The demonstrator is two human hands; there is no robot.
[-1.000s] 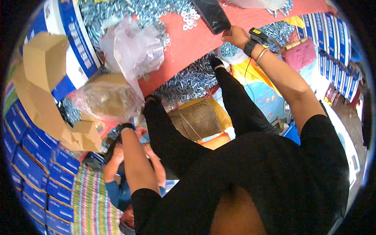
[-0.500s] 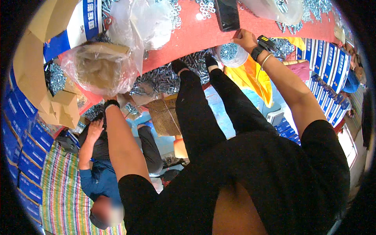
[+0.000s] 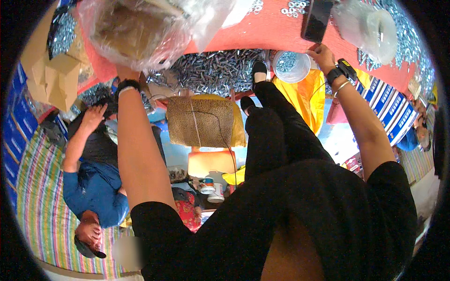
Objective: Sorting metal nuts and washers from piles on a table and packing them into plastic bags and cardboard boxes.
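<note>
At the upper left is a carton [image 3: 136, 33] wrapped in crumpled clear plastic. My left hand [image 3: 127, 74] is closed under its near side, fingers hidden beneath the plastic. A dark band circles that wrist. My right hand [image 3: 322, 57] lies at the edge of the red-covered table [image 3: 262, 30], its fingers bent and drawn together. Anything in them is too small to make out. Just beyond the fingertips lies a black phone [image 3: 317, 21]. Beside that hand stands a white tub [image 3: 302, 70] with small metal parts inside.
Loose dark bolts [image 3: 215, 68] fill a strip beyond my feet. Metal washers [image 3: 295, 8] and a clear plastic bag [image 3: 368, 30] lie on the table. Yellow sheeting [image 3: 302, 100] hangs below the tub. A leopard-print stool [image 3: 199, 122] is near my legs; a co-worker [image 3: 93, 187] sits at left.
My left hand and the plastic-wrapped carton have moved farther up over the table. The view has shifted, with the phone and tub now more to the right; my right hand stays by the phone.
</note>
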